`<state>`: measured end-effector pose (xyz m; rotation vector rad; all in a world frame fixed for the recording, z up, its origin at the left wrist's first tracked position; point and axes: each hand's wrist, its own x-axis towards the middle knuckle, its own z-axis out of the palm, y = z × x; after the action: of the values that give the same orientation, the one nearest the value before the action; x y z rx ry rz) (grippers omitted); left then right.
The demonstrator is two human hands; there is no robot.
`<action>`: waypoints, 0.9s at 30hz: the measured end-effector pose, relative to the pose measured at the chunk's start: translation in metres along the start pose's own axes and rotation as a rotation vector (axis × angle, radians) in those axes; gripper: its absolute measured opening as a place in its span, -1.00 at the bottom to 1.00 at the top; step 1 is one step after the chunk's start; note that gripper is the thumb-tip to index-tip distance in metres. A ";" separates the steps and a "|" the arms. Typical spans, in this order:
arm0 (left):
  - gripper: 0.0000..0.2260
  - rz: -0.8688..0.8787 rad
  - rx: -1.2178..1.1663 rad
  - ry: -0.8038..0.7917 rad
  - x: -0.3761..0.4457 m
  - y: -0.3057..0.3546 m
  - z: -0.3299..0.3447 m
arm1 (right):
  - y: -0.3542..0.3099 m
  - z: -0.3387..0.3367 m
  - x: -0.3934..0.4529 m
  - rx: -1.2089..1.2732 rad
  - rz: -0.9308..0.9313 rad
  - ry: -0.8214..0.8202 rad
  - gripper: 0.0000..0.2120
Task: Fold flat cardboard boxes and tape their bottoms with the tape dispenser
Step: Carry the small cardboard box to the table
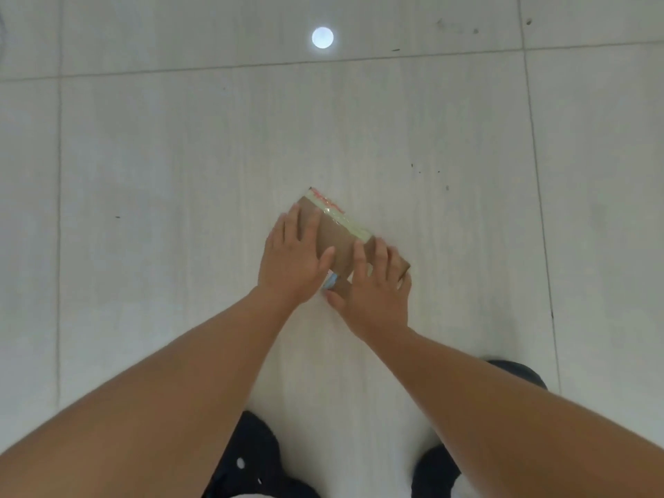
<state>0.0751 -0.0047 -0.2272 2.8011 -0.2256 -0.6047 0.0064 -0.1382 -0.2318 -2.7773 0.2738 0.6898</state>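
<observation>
A small brown cardboard box [336, 237] lies on the pale tiled floor, turned diagonally. A strip of clear tape [337, 213] with red print runs along its far upper edge. My left hand [294, 257] lies flat on the box's left end with its fingers straight. My right hand [375, 285] rests flat on the box's right end, fingers spread. A small light-blue patch [331, 280] shows between the two hands at the box's near edge; I cannot tell what it is. No tape dispenser is in view.
The floor [179, 174] is made of large pale tiles with thin dark joints. A round ceiling-light reflection [322, 37] shines at the top centre. My dark shoes [251, 458] stand at the bottom edge, below the arms.
</observation>
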 end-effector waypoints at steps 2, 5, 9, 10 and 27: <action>-0.30 -0.073 -0.002 0.073 0.004 -0.002 0.004 | 0.006 0.000 0.009 0.009 -0.061 -0.007 -0.06; -0.09 -0.243 -0.040 0.113 0.008 -0.007 -0.002 | 0.018 -0.008 0.023 0.045 -0.182 -0.006 0.01; 0.07 -0.414 -0.154 0.067 0.011 -0.011 -0.010 | 0.022 -0.018 0.037 0.265 0.082 0.149 -0.01; 0.08 -0.442 -0.206 0.077 0.010 -0.010 -0.009 | 0.021 -0.020 0.040 0.289 0.145 0.187 -0.03; -0.22 -0.582 -0.902 0.246 -0.051 0.018 -0.075 | -0.036 -0.107 0.004 0.750 0.505 0.090 -0.35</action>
<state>0.0587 0.0055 -0.1368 1.9812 0.7468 -0.3294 0.0648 -0.1366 -0.1352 -2.0189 1.0356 0.4302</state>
